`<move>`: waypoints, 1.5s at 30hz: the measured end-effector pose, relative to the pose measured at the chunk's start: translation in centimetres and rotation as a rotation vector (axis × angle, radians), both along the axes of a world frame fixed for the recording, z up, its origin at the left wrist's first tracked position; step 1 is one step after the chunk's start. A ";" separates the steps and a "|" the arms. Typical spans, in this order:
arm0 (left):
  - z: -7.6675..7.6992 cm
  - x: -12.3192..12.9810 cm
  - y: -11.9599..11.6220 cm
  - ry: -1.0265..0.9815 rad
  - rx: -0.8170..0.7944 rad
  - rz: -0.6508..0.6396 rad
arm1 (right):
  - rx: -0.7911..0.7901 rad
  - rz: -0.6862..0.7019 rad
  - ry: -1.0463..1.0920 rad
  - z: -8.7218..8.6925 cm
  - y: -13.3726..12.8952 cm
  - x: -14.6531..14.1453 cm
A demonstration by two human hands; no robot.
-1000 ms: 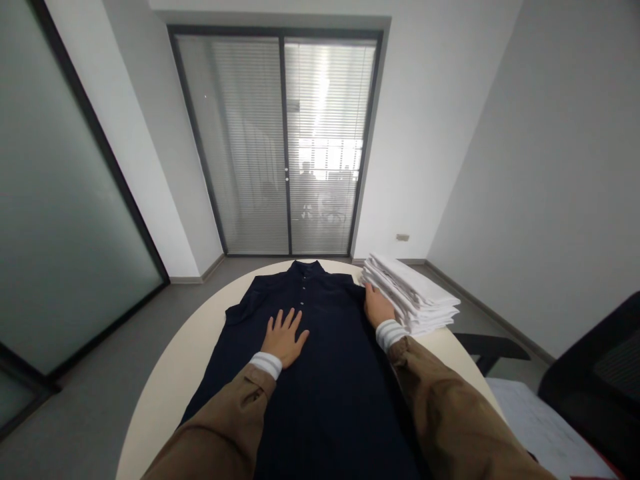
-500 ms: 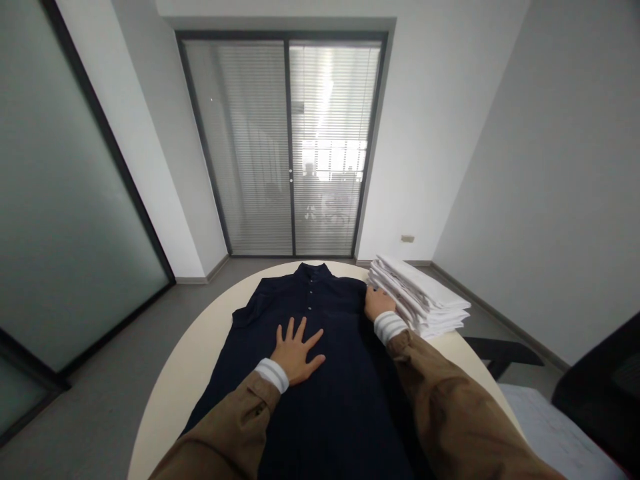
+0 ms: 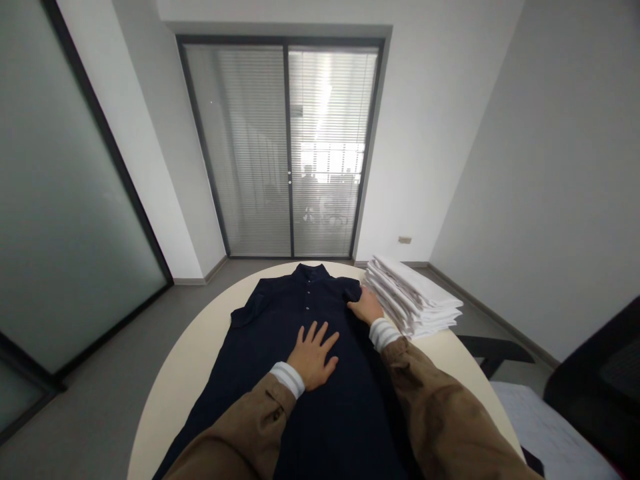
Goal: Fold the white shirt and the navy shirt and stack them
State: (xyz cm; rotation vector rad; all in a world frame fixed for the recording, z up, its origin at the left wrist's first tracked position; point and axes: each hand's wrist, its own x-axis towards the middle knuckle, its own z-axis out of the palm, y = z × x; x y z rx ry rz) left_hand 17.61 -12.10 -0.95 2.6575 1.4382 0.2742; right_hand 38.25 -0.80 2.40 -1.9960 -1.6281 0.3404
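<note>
A dark navy shirt (image 3: 280, 340) with a collar and a short buttoned front lies spread out, its collar at the far side. My left hand (image 3: 314, 357) rests flat on the middle of the shirt, fingers spread. At the shirt's right shoulder side, my right hand (image 3: 367, 305) is closed on the sleeve, which is drawn inward over the chest edge. A stack of folded white cloth (image 3: 415, 297) sits just beyond and to the right of that hand. The shirt's lower part is partly covered by my forearms.
The shirt and the stack lie on a round cream table (image 3: 175, 373). To the right stand a black chair (image 3: 595, 387) and a pale, papery-looking surface (image 3: 550, 420) below table height. Glass doors with blinds (image 3: 287, 147) are in the far wall.
My right hand has moved inward to the left, bringing the shirt's sleeve edge over. My left hand has slid a little to the right across the shirt, still flat.
</note>
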 end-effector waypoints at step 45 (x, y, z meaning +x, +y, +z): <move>0.6 0.2 -0.5 -0.037 -0.037 -0.008 | 0.046 0.069 -0.239 -2.4 -3.6 2.3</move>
